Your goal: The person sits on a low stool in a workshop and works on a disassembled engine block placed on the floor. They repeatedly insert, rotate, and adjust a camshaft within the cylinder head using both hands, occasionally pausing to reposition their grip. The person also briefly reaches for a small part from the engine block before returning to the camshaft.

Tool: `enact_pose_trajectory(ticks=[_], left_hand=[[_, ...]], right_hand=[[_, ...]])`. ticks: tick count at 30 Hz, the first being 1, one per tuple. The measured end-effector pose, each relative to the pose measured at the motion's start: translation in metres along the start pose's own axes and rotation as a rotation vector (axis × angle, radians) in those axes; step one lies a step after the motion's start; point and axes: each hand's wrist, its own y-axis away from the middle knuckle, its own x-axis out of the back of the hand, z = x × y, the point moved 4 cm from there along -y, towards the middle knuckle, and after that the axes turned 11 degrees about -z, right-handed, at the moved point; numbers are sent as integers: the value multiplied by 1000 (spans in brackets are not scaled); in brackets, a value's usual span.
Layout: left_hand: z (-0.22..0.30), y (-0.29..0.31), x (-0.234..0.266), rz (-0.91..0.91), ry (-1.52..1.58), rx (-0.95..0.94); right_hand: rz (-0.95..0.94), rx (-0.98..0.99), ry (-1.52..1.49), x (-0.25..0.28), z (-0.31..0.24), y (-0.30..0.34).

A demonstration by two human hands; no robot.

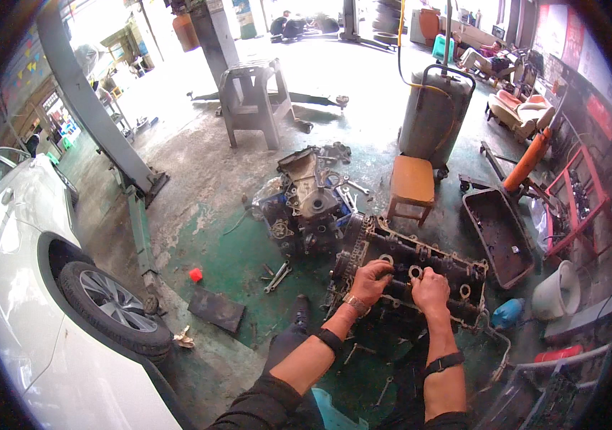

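Note:
A greasy engine (474, 269) lies in front of me, its opened top facing up and a timing chain (349, 247) along its left end. Both my hands are over it, fingers curled in. My left hand (370, 284) pinches beside a pale round ring (386, 259). Close to its right, my right hand (431, 290) is closed with its fingertips against another ring (415, 272). Whether the rings are loose or part of the engine I cannot tell, and what sits between my fingers is hidden. A third ring (465, 291) shows to the right.
Beyond the engine stands a second, partly dismantled engine (309, 193), with wrenches (352, 188) beside it. More wrenches (277, 277) lie on the floor. An orange-topped stool (412, 180), a black drip tray (499, 236) and a white bucket (557, 290) are around the right; a white car (26, 236) is at left.

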Motion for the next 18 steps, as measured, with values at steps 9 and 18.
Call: enact_pose_trajectory(ticks=[9,18], left_hand=[[1,0,0,-14,-10,13],[3,0,0,-13,16,8]], right_hand=[[-6,-48,38,1,-1,0],[-16,-21,-11,4,-2,2]])
